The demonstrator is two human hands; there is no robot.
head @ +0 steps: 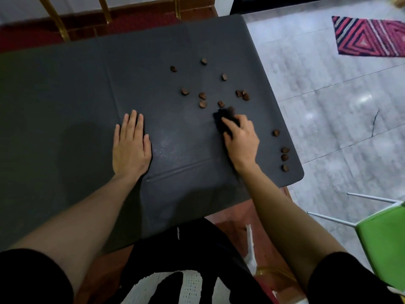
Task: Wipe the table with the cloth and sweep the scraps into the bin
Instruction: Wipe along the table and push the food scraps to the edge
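Here, a small black cloth (pixel 223 119) lies bunched on the dark grey table (pixel 87 95), right of centre, with the right hand (pixel 241 137) curled over it and gripping it against the surface. Just beyond the cloth's far edge, brown scraps (pixel 202 95) are scattered across the far right part of the table; one scrap touches the cloth's far edge. A second small group of scraps (pixel 285 157) sits close to the table's right edge, near the rounded near corner, well apart from the cloth. The left hand (pixel 130 145) rests flat on the table, left of the cloth, palm down, fingers straight and close together, holding nothing. Between the two hands the surface shows a faint dusty patch and a crease line. Both forearms are bare, with black sleeves at the near edge of the view. To the right of the table is a pale tiled floor (pixel 339 106), a striped red and pink rug (pixel 370 37) at the far right, and a green chair (pixel 385 242) with thin white legs at the near right.
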